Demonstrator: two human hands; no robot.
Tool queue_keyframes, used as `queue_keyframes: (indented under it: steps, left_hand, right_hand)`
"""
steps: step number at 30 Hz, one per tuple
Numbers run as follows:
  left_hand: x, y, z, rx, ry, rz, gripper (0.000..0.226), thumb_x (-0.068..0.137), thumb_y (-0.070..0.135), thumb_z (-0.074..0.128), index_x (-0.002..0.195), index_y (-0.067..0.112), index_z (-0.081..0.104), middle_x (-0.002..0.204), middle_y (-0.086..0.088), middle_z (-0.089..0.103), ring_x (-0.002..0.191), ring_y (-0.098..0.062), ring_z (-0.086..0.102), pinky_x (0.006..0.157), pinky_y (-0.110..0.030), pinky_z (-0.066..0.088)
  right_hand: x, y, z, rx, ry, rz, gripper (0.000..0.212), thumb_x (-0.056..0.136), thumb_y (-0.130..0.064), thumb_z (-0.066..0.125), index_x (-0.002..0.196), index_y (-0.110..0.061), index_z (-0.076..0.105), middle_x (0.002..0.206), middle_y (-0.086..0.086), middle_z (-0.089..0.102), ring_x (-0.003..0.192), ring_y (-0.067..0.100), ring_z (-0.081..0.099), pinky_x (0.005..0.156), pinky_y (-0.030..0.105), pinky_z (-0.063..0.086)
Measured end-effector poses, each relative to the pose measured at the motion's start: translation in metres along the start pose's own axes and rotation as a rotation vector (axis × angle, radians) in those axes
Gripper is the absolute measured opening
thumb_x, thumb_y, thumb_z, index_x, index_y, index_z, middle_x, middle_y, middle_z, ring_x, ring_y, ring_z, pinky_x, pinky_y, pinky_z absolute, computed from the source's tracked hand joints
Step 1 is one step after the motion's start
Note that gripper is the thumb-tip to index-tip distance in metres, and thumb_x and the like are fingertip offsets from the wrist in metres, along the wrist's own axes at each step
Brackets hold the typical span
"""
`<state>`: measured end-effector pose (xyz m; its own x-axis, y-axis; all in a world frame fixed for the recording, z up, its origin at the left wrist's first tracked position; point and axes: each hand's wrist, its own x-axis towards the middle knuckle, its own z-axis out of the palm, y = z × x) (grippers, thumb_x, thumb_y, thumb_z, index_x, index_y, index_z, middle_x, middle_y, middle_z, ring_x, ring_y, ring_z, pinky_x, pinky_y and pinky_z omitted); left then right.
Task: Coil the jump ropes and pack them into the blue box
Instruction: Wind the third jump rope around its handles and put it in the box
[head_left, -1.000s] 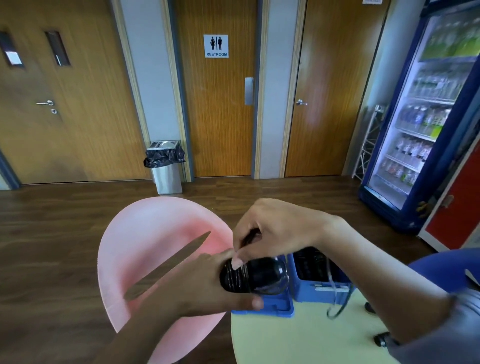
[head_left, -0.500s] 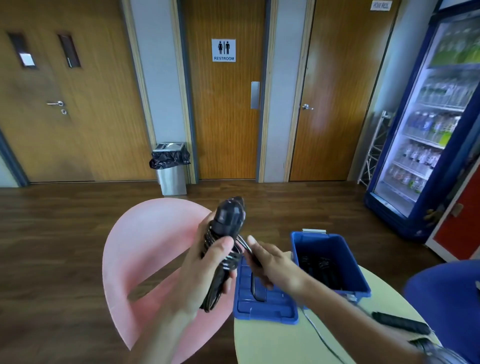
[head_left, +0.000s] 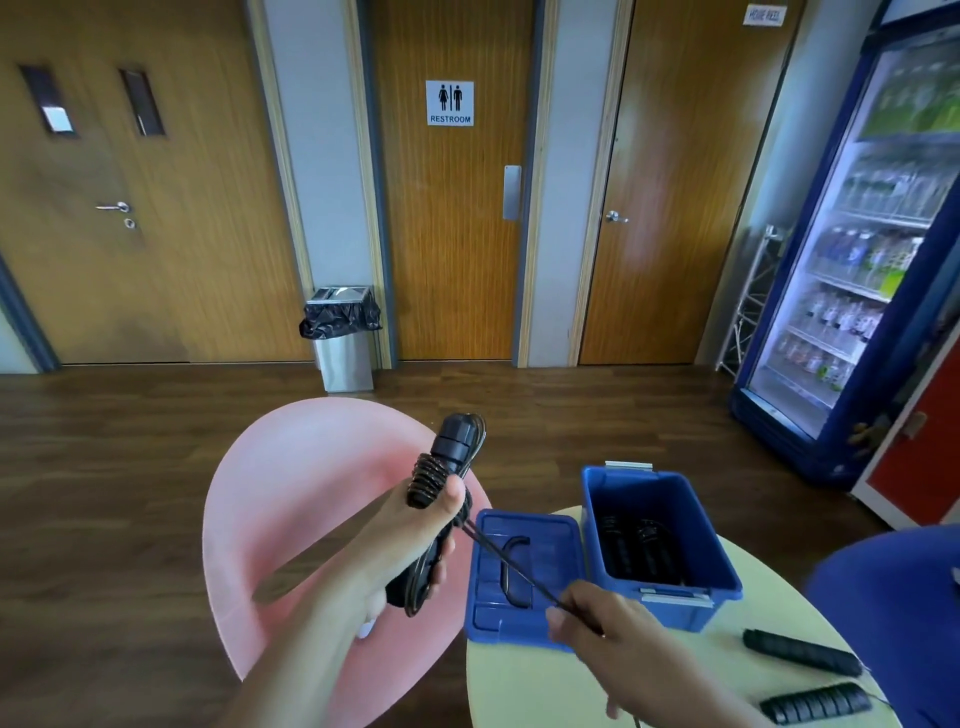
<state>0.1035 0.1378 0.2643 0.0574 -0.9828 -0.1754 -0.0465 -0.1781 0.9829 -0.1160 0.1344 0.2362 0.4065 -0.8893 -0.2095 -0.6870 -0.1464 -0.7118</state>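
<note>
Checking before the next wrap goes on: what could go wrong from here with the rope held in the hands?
1. The cord runs taut from the bundled handles in the left hand to the pinch of the right hand. A slip there could let the wraps loosen.
2. That cord crosses above the lid, which lies by the edge of the table. A wide winding sweep might snag it or nudge it off.
</note>
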Motion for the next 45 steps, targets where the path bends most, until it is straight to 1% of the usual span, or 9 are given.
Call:
queue_keyframes:
  steps: [7,10,12,14,16,22,29,38,45]
  left_hand:
    - [-0.002,0.0,0.001,0.323,-0.27,0.064,0.114,0.032,0.082,0.076,0.125,0.025,0.043,0.087,-0.007,0.062,0.059,-0.021,0.056,0.058,-0.037,0.05]
    - [-0.01,0.012,0.013,0.451,-0.484,0.206,0.084,0.041,0.075,0.078,0.115,0.043,0.052,0.1,0.015,0.061,0.076,-0.002,0.06,0.068,-0.02,0.052]
    - [-0.019,0.023,0.026,0.546,-0.537,0.285,0.076,0.053,0.072,0.076,0.117,0.037,0.053,0.115,0.023,0.055,0.11,0.009,0.052,0.089,-0.009,0.044]
    - [-0.026,0.029,0.037,0.499,-0.558,0.307,0.038,0.076,0.045,0.07,0.108,0.027,0.058,0.106,0.029,0.063,0.107,0.011,0.056,0.085,-0.008,0.044]
    - [-0.031,0.03,0.041,0.476,-0.472,0.338,0.021,0.085,0.017,0.067,0.083,0.033,0.054,0.068,0.035,0.063,0.073,0.02,0.058,0.064,-0.001,0.04]
    - [-0.035,0.032,0.045,0.393,-0.435,0.367,0.03,0.083,0.004,0.072,0.095,0.025,0.054,0.061,0.029,0.062,0.056,0.01,0.058,0.053,-0.007,0.043]
    - [-0.037,0.031,0.041,0.169,-0.296,0.395,0.065,0.063,0.043,0.066,0.121,0.019,0.051,0.081,0.016,0.065,0.072,-0.008,0.062,0.063,-0.024,0.05]
    - [-0.02,0.019,0.037,-0.203,-0.068,0.29,0.059,0.063,0.059,0.06,0.086,0.004,0.059,0.06,-0.017,0.053,0.042,-0.023,0.046,0.044,-0.028,0.038]
    - [-0.01,0.01,0.038,-0.09,0.025,0.135,0.077,0.055,0.071,0.064,0.091,0.004,0.053,0.057,-0.009,0.055,0.041,-0.023,0.047,0.042,-0.026,0.039]
  right_hand:
    - [-0.021,-0.062,-0.068,-0.681,0.007,-0.614,0.035,0.099,-0.048,0.033,0.076,-0.024,0.043,0.066,-0.009,0.047,0.069,0.013,0.045,0.066,0.03,0.039]
    - [-0.005,-0.088,-0.087,-0.762,-0.081,-0.78,0.036,0.097,-0.046,0.039,0.076,-0.023,0.058,0.07,-0.008,0.059,0.07,0.01,0.053,0.063,0.029,0.039]
    - [0.008,-0.102,-0.087,-0.73,-0.151,-0.845,0.034,0.095,-0.046,0.046,0.078,-0.024,0.066,0.07,-0.007,0.063,0.068,0.01,0.055,0.06,0.026,0.039]
    - [0.02,-0.113,-0.084,-0.652,-0.218,-0.86,0.027,0.089,-0.045,0.059,0.078,-0.022,0.068,0.066,-0.007,0.063,0.065,0.011,0.055,0.057,0.022,0.037]
    - [0.03,-0.119,-0.083,-0.577,-0.26,-0.851,0.023,0.081,-0.043,0.07,0.075,-0.022,0.062,0.061,-0.007,0.059,0.061,0.01,0.053,0.055,0.022,0.036]
    - [0.055,-0.103,-0.077,-0.282,-0.284,-0.738,0.032,0.081,-0.032,0.074,0.078,-0.012,0.049,0.052,0.003,0.052,0.048,0.011,0.042,0.051,0.032,0.035]
    - [0.079,-0.075,-0.069,0.04,-0.173,-0.645,0.041,0.099,-0.026,0.046,0.064,-0.004,0.048,0.057,-0.009,0.046,0.055,0.01,0.042,0.058,0.025,0.039]
    - [0.056,-0.038,-0.051,0.348,-0.299,-0.246,0.033,0.101,-0.033,0.041,0.077,-0.014,0.054,0.051,-0.004,0.037,0.042,0.011,0.039,0.051,0.027,0.049]
    - [0.021,-0.02,-0.044,-0.076,-0.102,-0.134,0.016,0.083,-0.027,0.065,0.074,-0.024,0.052,0.06,-0.001,0.061,0.051,0.013,0.062,0.056,0.021,0.05]
